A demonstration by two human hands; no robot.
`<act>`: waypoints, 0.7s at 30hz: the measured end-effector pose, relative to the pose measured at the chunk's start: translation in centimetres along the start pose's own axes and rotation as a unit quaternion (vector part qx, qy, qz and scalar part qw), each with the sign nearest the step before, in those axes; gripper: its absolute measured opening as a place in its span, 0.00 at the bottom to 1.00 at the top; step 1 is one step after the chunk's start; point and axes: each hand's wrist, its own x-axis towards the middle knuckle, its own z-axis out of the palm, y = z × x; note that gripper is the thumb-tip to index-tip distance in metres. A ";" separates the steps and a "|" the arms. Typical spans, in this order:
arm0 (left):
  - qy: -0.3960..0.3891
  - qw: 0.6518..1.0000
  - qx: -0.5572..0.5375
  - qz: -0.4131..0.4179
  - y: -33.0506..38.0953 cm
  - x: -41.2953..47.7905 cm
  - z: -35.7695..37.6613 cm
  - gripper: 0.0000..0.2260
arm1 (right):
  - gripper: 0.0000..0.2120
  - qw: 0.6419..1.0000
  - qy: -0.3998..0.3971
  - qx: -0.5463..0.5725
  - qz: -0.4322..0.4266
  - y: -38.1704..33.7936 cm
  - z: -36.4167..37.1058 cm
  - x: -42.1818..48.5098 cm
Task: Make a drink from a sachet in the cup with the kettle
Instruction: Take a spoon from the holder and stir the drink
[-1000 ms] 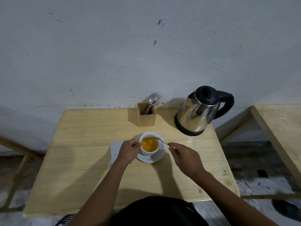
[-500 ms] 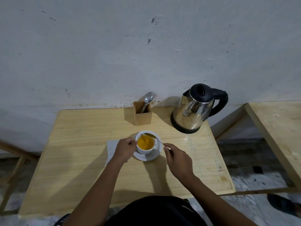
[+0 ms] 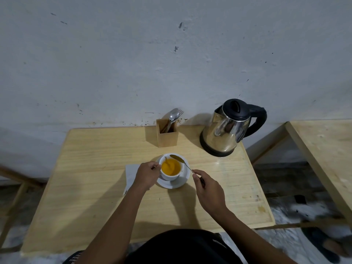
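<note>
Wooden cutlery holder (image 3: pixel 167 133), napkin (image 3: pixel 131 173), table (image 3: pixel 91 178)

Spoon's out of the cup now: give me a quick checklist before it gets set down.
1. Right hand grips spoon handle: ok.
2. Spoon bowl clear of the orange drink, over the far rim: ok.
3. Left hand steadies cup: ok.
4. Cup upright on saucer: ok.
5. Drips on the spoon: cannot tell.
6. Kettle upright, apart from the cup: ok.
</note>
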 end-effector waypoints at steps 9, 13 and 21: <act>-0.002 1.000 -0.011 0.001 -0.1 0.1 0.0 0.12 | 0.13 1.000 0.005 0.000 -0.005 0.3 0.3 0.3; -0.005 1.000 -0.001 0.002 -0.2 0.2 0.0 0.12 | 0.13 1.000 0.003 -0.008 -0.014 0.2 0.5 0.3; -0.010 1.000 -0.001 0.009 -0.2 0.1 -0.1 0.12 | 0.13 1.000 0.000 -0.014 -0.021 0.4 0.7 0.4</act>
